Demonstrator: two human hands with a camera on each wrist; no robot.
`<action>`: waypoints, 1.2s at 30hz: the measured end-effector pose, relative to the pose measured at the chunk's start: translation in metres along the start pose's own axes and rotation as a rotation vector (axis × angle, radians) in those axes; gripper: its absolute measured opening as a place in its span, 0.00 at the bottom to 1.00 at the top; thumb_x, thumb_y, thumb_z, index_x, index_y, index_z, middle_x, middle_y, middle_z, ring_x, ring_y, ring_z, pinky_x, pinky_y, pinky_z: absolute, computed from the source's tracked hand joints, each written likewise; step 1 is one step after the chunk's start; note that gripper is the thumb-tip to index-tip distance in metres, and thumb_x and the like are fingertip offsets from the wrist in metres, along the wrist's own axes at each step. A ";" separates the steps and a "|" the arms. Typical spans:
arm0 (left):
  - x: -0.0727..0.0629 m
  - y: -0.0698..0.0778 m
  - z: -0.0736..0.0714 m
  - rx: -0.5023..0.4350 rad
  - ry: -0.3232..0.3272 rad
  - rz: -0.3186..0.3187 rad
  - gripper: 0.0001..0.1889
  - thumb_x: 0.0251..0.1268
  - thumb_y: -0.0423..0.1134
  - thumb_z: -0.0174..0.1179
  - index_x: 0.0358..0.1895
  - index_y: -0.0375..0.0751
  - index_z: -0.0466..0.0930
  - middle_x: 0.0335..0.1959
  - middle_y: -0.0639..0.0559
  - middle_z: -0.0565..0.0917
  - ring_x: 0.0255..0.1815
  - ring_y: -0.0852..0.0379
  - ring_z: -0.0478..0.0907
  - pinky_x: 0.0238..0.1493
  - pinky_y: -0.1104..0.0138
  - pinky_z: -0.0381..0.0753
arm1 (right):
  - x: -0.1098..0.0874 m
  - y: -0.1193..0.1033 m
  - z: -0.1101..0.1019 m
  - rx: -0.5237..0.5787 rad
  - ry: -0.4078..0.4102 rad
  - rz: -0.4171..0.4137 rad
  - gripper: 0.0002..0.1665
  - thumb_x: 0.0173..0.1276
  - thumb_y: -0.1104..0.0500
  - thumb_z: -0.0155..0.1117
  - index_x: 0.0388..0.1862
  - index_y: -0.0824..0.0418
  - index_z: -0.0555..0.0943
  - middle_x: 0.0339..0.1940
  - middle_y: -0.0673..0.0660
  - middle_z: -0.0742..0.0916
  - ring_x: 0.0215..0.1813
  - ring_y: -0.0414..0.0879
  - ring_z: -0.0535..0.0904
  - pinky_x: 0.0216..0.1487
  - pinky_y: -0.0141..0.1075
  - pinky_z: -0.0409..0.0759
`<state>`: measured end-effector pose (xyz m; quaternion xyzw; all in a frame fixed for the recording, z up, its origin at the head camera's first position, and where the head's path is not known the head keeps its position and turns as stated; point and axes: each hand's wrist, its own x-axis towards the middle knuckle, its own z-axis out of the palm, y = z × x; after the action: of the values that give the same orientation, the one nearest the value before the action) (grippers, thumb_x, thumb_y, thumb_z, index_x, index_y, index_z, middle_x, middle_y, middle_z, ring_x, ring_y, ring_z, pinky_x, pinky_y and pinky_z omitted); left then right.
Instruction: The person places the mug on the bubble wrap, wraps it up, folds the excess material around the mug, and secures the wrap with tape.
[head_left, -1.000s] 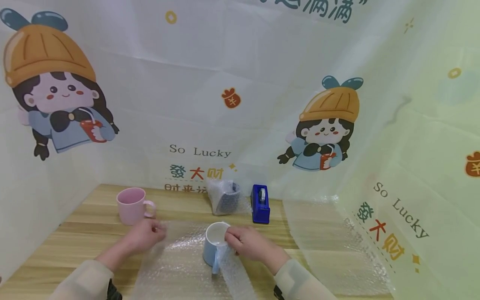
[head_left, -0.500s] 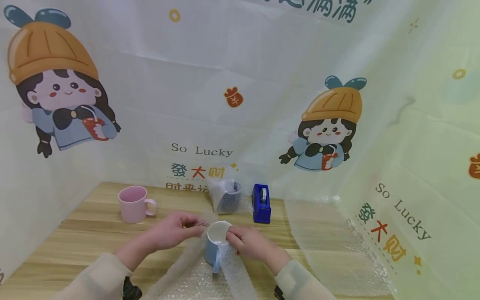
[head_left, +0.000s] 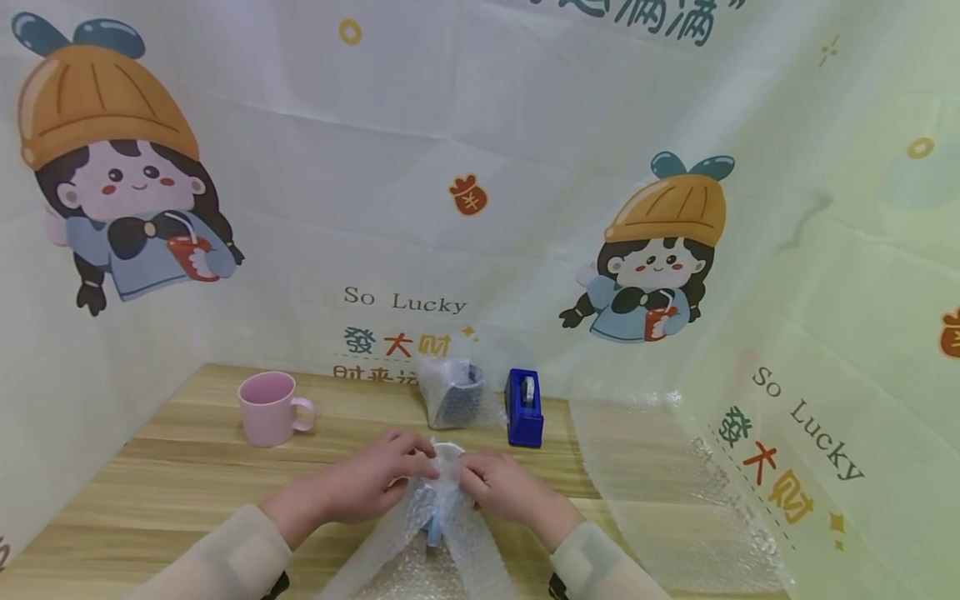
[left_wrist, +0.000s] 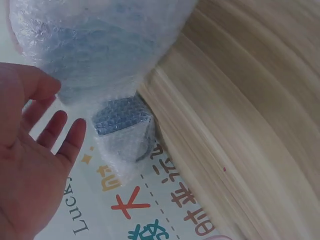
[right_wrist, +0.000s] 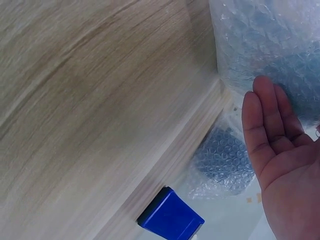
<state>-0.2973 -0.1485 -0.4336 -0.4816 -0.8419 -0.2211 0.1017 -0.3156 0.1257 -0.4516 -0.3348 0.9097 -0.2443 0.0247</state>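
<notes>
A light-blue mug [head_left: 433, 532] stands upright on the table, its handle toward me. Bubble wrap [head_left: 480, 554] passes round both its sides and up over the rim, and the blue shows through it in both wrist views. My left hand [head_left: 378, 477] pinches the wrap at the rim's left side; in the left wrist view its other fingers [left_wrist: 70, 140] hang loosely curved. On the opposite side, my right hand [head_left: 510, 492] pinches the wrap at the rim. Three of its fingers [right_wrist: 270, 107] stretch along the wrapped wall, while its thumb is mostly hidden in the right wrist view.
Behind the hands sits a bubble-wrapped dark object [head_left: 459, 404], beside a blue tape dispenser [head_left: 523, 408]. A pink mug [head_left: 266, 412] stands at the back left. Another bubble wrap sheet [head_left: 675, 500] lies at the right. A printed cloth backdrop [head_left: 450, 108] encloses the wooden table.
My left hand has moved right from beside the pink mug, bringing the wrap's left side up over the light-blue mug. My right hand has stayed at the rim.
</notes>
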 end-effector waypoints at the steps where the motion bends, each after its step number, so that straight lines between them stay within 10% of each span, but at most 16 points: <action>1: -0.001 -0.001 0.001 0.046 0.008 0.025 0.25 0.66 0.20 0.58 0.61 0.46 0.90 0.61 0.48 0.86 0.61 0.48 0.78 0.63 0.53 0.83 | 0.000 0.000 0.000 0.001 -0.003 -0.001 0.18 0.88 0.53 0.49 0.34 0.50 0.78 0.32 0.45 0.83 0.29 0.30 0.79 0.40 0.28 0.79; 10: -0.007 -0.006 0.002 0.039 -0.071 0.033 0.25 0.76 0.25 0.60 0.70 0.50 0.85 0.66 0.51 0.84 0.62 0.49 0.78 0.64 0.52 0.83 | 0.001 0.001 0.002 0.000 0.000 -0.003 0.20 0.90 0.51 0.47 0.33 0.50 0.76 0.34 0.46 0.84 0.30 0.29 0.79 0.40 0.27 0.80; 23: 0.005 -0.011 0.010 0.133 0.022 0.147 0.09 0.74 0.30 0.65 0.50 0.46 0.88 0.47 0.56 0.88 0.48 0.58 0.79 0.53 0.63 0.83 | 0.002 0.002 0.002 0.016 -0.004 -0.020 0.19 0.91 0.50 0.47 0.36 0.50 0.78 0.37 0.47 0.85 0.35 0.30 0.79 0.42 0.26 0.82; 36: 0.003 -0.008 0.017 0.073 0.007 0.082 0.12 0.75 0.29 0.63 0.56 0.46 0.85 0.53 0.51 0.89 0.56 0.52 0.87 0.62 0.56 0.88 | 0.000 -0.001 -0.009 0.160 -0.053 0.058 0.17 0.91 0.49 0.52 0.67 0.55 0.77 0.37 0.52 0.89 0.32 0.45 0.87 0.36 0.32 0.83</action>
<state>-0.3054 -0.1416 -0.4499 -0.5111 -0.8285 -0.1876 0.1312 -0.3168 0.1293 -0.4430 -0.3116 0.8956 -0.3064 0.0826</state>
